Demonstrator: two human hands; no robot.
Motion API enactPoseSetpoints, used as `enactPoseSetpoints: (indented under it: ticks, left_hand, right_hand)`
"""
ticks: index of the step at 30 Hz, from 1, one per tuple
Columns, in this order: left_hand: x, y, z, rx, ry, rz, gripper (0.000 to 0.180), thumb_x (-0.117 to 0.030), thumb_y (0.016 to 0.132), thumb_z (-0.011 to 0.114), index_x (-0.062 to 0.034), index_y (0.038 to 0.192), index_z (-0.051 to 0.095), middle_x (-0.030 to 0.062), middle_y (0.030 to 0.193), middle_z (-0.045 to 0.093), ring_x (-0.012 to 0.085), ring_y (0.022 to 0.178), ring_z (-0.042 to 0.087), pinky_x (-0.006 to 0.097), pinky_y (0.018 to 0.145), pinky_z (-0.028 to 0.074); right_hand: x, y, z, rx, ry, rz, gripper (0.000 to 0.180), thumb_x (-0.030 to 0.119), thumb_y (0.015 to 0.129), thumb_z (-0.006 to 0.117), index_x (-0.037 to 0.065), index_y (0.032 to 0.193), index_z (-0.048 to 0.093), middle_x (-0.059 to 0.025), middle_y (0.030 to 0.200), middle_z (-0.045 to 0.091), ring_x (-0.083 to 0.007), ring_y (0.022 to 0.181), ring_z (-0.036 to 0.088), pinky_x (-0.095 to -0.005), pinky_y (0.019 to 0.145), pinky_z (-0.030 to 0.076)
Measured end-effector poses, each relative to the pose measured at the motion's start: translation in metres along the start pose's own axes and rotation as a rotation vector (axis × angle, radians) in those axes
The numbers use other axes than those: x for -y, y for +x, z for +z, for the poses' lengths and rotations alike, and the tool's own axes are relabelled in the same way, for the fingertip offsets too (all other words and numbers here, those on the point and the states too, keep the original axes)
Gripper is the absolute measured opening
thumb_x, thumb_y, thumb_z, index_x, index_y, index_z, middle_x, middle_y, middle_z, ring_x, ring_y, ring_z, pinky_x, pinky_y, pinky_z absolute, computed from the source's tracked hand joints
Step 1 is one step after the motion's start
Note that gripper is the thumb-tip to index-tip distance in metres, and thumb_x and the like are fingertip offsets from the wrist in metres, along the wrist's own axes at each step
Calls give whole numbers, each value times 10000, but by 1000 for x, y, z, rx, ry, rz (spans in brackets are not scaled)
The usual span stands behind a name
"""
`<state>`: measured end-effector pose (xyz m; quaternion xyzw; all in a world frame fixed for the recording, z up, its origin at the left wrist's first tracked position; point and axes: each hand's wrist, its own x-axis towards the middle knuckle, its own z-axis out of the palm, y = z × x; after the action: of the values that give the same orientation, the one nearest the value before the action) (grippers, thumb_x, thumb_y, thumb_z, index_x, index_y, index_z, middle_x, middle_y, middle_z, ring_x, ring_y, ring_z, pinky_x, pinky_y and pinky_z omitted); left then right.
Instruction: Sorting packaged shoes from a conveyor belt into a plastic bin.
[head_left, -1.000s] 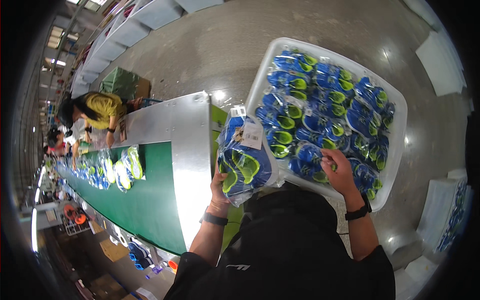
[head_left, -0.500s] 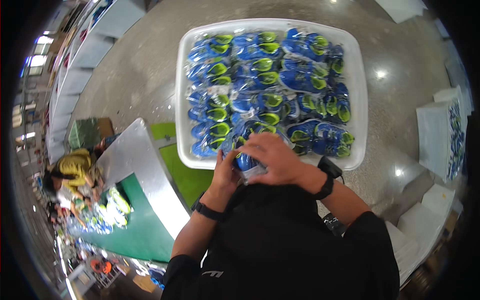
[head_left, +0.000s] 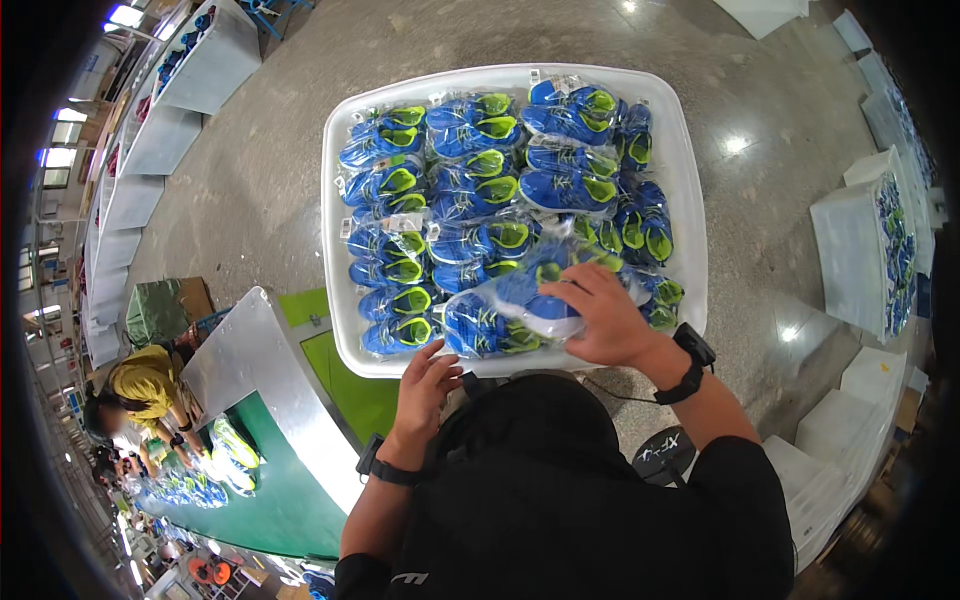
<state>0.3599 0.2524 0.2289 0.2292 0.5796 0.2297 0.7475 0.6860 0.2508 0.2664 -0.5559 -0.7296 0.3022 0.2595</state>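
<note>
A big white bin [head_left: 333, 250] holds rows of blue shoes [head_left: 570, 190] with lime-green linings, wrapped in clear plastic bags. Above its near part, my right hand [head_left: 605, 318] grips a bagged pair of shoes [head_left: 535, 303] by its right side; the bag is slightly blurred. Beneath this pair lies another bagged blue shoe [head_left: 470, 325]. My left hand [head_left: 425, 393] is at the near left rim of the bin, holding nothing, with its fingers loosely bent and apart. My right palm and the far side of the held pair are hidden.
On the left stands a metal-edged table [head_left: 230, 350] with a green top [head_left: 290, 490] carrying bagged shoes. A person in a yellow top [head_left: 150, 385] works there. White bins [head_left: 850, 260] stand along the right, more bins [head_left: 135, 200] along the left. A round black plate [head_left: 663, 452] is beside my right elbow.
My left hand has let go of the bagged pair and drawn back toward me. My right hand has moved right with the pair. The whole view has shifted slightly.
</note>
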Motion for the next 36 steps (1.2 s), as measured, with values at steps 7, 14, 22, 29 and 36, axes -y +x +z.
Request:
enactPoseSetpoints:
  ticks: [7,14,22,29,36]
  left_hand:
    - [37,-28,-67,-266,-110,-65,374,-204,988,572,-39,1320,521,89,1053,643,219,935,650,358,813,545]
    - [72,-41,-105,-370,-145,-138,396,-182,984,560,-62,1352,477,100,1036,627,215,892,645,356,781,551]
    - [72,-57,-104,-493,-69,-81,538,-122,945,612,-64,1425,375,106,1081,600,206,891,626,336,765,545]
    - [84,-59,-112,-488,-93,-82,495,-155,959,603,-53,1405,412,113,1089,604,210,912,632,331,784,544]
    - [90,-58,-118,-380,-91,-114,447,-179,962,606,-25,1359,468,110,1078,614,203,931,635,323,789,544]
  right_hand:
    - [-69,-26,-25,17,-349,-118,476,-17,667,645,112,1124,621,-113,1254,566,-323,1273,488,-508,1093,341]
    - [-287,-133,68,-434,125,1050,500,225,807,724,55,1240,543,-203,1267,575,-368,1255,501,-456,1035,416]
    - [-236,-50,128,-451,-61,1009,765,373,828,724,92,1461,399,-278,1405,370,-455,1229,469,-485,1018,429]
    - [-214,-36,140,-392,-72,1044,734,407,865,693,171,1492,392,-270,1490,246,-473,1346,324,-545,1046,396]
    - [-251,-56,119,-283,161,971,757,467,840,708,126,1466,451,-265,1415,409,-428,1324,400,-452,1094,368]
